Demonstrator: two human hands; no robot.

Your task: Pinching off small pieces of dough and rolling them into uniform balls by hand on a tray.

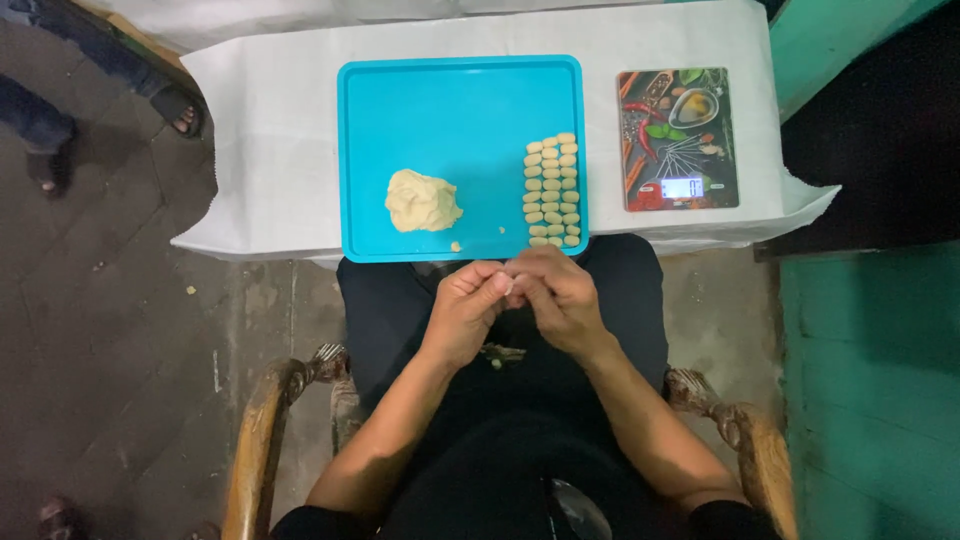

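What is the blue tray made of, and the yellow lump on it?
The tray looks like plastic: one even bright blue, smooth, with a moulded raised rim. The lump seems to be soft dough: pale yellow, matt, with an uneven, squashed shape. The small pieces lined up beside it share that colour, so probably the same dough.

Lit from above, bright and even on the white surface (pixel 260 150) and the turquoise tray (pixel 450 100). Dim at the floor (pixel 110 330) and in the dark corner at right. Soft, short shadows only. Faint glare on the scale (pixel 678 138). Sharp at centre, slightly soft toward the edges; no motion blur.
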